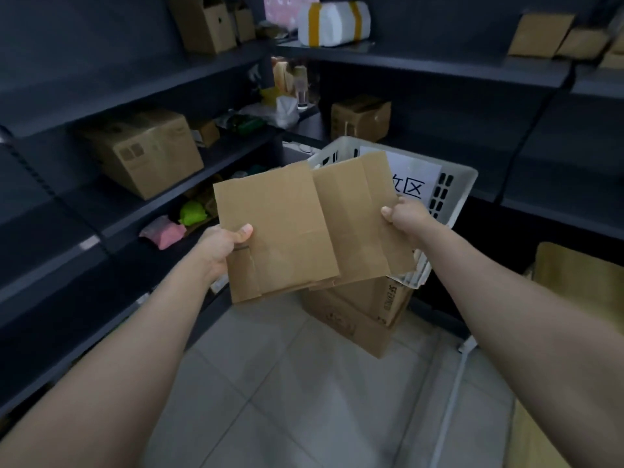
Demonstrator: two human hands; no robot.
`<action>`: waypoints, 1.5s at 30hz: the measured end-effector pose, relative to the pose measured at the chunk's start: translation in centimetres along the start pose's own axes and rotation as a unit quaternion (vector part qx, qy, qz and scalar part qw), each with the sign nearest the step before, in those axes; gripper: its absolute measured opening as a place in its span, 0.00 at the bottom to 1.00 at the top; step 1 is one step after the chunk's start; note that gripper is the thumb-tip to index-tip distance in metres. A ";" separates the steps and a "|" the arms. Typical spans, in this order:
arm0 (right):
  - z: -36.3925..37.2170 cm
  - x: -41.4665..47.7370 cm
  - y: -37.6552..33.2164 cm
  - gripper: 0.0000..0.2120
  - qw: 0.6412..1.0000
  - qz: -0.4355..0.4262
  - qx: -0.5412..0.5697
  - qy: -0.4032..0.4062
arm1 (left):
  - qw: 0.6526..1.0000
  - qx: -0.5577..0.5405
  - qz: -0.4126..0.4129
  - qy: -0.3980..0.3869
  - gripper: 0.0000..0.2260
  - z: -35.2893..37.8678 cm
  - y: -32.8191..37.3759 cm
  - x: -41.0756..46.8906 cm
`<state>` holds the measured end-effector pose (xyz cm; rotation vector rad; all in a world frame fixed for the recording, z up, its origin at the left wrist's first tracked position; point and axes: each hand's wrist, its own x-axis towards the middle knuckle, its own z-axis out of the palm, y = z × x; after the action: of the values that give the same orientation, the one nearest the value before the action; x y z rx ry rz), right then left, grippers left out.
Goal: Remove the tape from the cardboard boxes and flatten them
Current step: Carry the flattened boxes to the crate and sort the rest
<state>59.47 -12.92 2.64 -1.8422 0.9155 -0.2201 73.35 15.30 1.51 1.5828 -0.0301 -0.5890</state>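
I hold a flattened brown cardboard box out in front of me, its panels spread wide and slightly folded along the middle crease. My left hand grips its left edge with the thumb on top. My right hand grips the right edge, thumb over the panel. Beneath it, on the tiled floor, stand two more cardboard boxes, one stacked on the other.
A white plastic basket with a paper sign sits behind the held cardboard. Dark shelves on the left and back carry several boxes, a pink bag and a white taped parcel. More flat cardboard leans at the right.
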 end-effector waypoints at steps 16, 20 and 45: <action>-4.5 19.3 -2.3 0.18 0.996 0.074 0.006 0.056 | 0.992 0.048 0.002 -0.118 0.13 16.2 6.3 21.0; -6.5 24.8 -2.4 0.15 0.992 0.115 0.051 0.027 | 0.991 0.067 -0.022 -0.110 0.11 21.2 7.1 25.6; -6.8 38.5 1.7 0.16 0.952 0.231 0.187 0.072 | 0.964 0.174 -0.151 -0.134 0.25 31.4 5.7 41.1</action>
<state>81.76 -44.13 -5.21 -1.2365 1.2824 -0.2181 98.70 -29.36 -6.91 1.8514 -0.1003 -1.0831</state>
